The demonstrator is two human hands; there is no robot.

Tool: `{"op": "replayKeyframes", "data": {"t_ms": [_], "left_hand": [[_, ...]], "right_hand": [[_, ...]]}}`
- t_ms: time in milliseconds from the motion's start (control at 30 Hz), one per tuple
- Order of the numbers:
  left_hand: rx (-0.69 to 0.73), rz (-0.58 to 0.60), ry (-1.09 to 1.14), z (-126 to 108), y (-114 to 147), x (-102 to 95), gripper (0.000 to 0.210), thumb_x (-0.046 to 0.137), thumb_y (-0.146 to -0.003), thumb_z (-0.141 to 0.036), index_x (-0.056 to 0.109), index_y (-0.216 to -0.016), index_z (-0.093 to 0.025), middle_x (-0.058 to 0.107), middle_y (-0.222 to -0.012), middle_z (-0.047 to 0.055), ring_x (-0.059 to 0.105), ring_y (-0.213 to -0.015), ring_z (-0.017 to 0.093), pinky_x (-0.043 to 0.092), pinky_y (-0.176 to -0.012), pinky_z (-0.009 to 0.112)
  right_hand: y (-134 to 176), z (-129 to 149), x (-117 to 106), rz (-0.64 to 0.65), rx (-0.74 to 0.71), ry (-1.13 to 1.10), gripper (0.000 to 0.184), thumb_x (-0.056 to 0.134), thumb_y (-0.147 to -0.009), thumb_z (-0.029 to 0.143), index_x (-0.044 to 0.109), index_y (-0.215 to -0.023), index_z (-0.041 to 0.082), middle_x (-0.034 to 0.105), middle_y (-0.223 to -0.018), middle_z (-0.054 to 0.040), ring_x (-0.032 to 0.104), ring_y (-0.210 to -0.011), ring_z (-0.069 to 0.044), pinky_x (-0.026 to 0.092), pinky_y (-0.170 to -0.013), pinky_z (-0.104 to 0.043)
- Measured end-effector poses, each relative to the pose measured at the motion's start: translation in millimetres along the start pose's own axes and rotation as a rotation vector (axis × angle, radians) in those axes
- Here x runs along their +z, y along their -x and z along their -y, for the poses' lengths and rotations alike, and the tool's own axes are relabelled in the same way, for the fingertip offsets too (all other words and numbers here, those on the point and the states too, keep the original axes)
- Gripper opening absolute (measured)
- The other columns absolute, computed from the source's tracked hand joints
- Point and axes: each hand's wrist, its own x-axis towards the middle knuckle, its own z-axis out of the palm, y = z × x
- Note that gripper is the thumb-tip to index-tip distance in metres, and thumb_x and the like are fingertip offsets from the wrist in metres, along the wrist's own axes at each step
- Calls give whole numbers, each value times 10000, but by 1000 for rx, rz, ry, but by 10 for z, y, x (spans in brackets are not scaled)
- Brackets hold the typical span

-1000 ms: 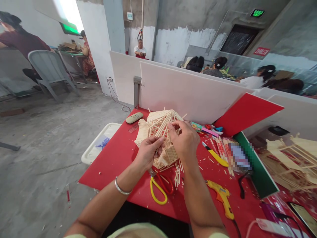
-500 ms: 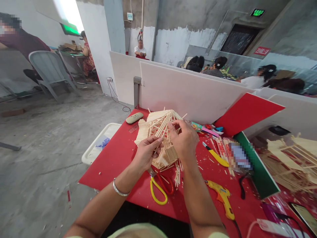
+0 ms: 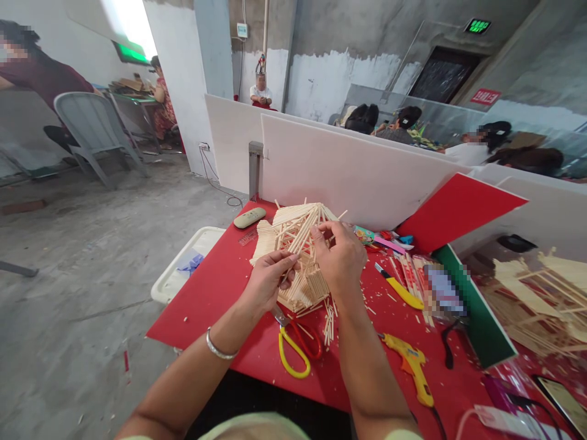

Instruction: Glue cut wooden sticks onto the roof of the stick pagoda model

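At wooden-stick model [image 3: 299,233] on red bench [image 3: 197,311], frame centre | with left hand [image 3: 270,278] and right hand [image 3: 342,253] narrowed | cannot tell whether gripping

Stick model [image 3: 298,229] on table [image 3: 206,311], scissors [image 3: 288,322] before it, glue gun [image 3: 413,365] right of scissors, tray [image 3: 176,260] at left, apparently lower

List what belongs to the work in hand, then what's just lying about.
Belongs, judging by the hands and nearby things:
- Stick structure, at the left hand and right hand
- Loose sticks
- Probably scissors, yellow knife and glue gun, all untouched

Apparently just lying about:
- Oblong case
- Phone
- Grey chair
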Motion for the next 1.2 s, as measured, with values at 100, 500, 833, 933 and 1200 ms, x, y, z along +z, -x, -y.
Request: {"op": "replayKeyframes", "data": {"t_ms": [100, 500, 833, 933, 1200], "left_hand": [[-2, 2, -4, -7, 1, -19, 328, 851, -649, -325, 665, -824, -119, 663, -698, 41, 504, -476, 54, 282, -386, 162], [-6, -17, 4, -36, 16, -5, 335, 860, -627, -315, 668, -815, -114, 663, -683, 41, 505, -471, 57, 294, -390, 168], [17, 12, 1, -7, 4, -46, 296, 843, -666, -308, 668, -806, -114, 658, -689, 42, 504, -482, 57, 302, -397, 168], [32, 19, -3, 2, -3, -44, 278, 838, -677, -301, 667, -790, -113, 654, -687, 42, 496, -478, 54, 292, -396, 165], [51, 16, -75, -13, 121, -94, 264, 838, -680, -310, 700, -775, -106, 637, -662, 33, 476, -471, 45, 270, -394, 164]], "right_hand": [[2, 3, 7, -5, -1, 1, 223, 559, -941, 413, 654, -878, 222, 680, -834, -7, 579, -717, -130, 377, -667, -276], [11, 10, 9, -2, 6, -7, 257, 530, -953, 434, 653, -885, 219, 682, -842, -14, 574, -723, -131, 380, -679, -270], [18, 2, 15, -4, 2, 3, 234, 551, -947, 425, 650, -883, 223, 677, -840, -5, 581, -725, -126, 379, -679, -263], [3, 1, 26, -3, 2, 7, 245, 550, -947, 436, 652, -883, 223, 675, -838, -6, 583, -730, -130, 386, -687, -266], [336, -27, -348, -49, -18, -69, 194, 550, -954, 377, 665, -972, 223, 666, -880, -29, 552, -727, -127, 432, -719, -265]]}}
